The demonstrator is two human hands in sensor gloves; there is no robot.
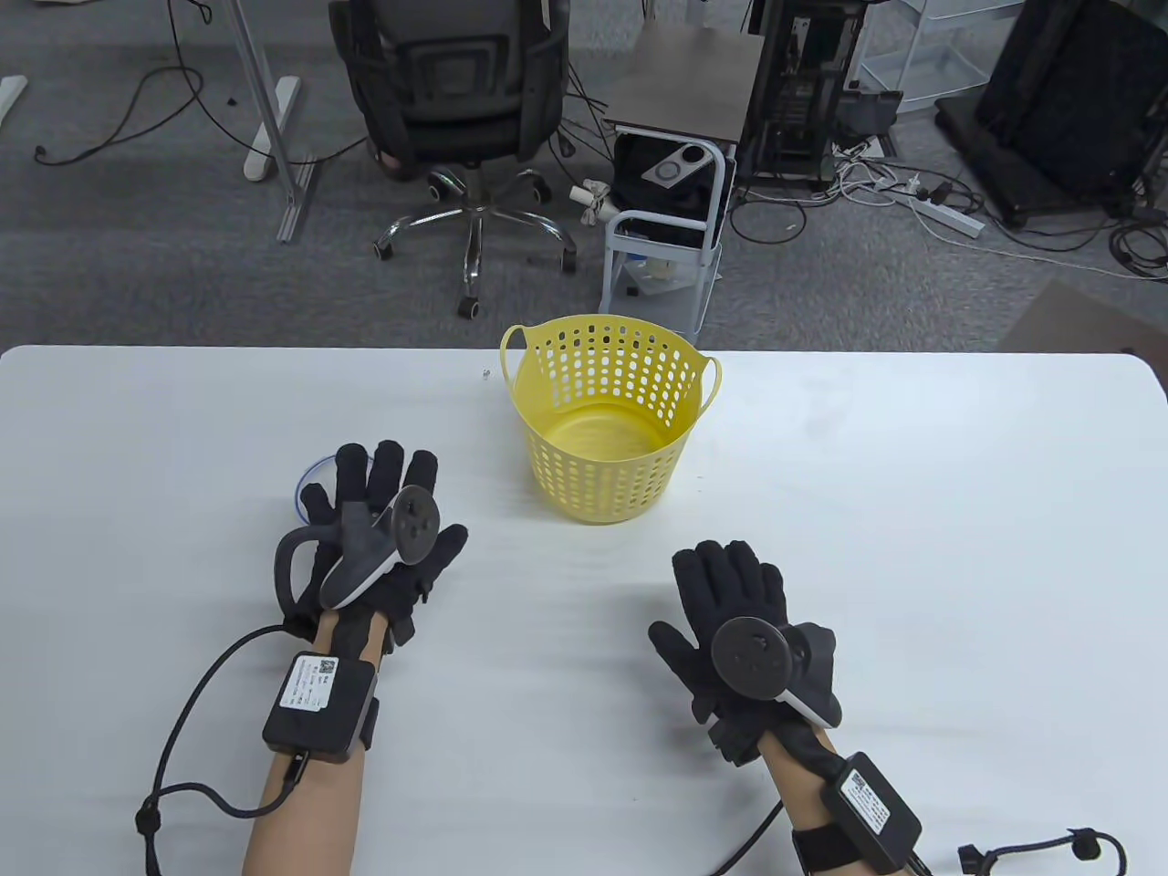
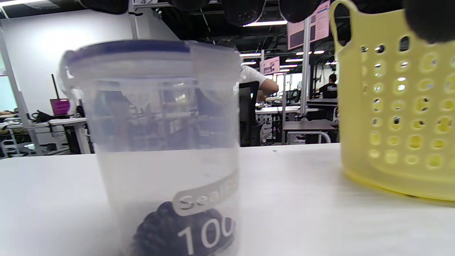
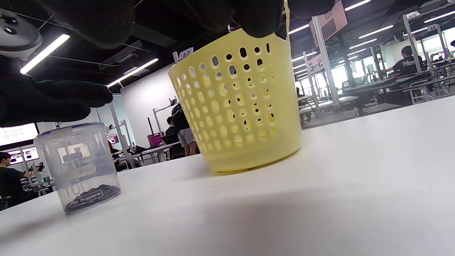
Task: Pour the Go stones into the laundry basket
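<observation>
Black Go stones (image 2: 185,231) low in clear plastic tub (image 2: 160,142), at nine o'clock from yellow perforated basket (image 1: 607,415). Left hand (image 1: 383,538) spread above tub, presumably to grasp; right hand (image 1: 739,630) flat, empty.

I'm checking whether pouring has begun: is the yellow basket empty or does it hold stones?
Empty: the table view shows the yellow laundry basket's bare floor, and the dark stones lie in the clear container.

Open-plan office or lab: grey carpet, swivel chair (image 1: 456,109), power strip (image 1: 944,216) with tangled cables, rows of desks (image 3: 398,87), ceiling strip lights (image 3: 44,53), seated workers.
</observation>
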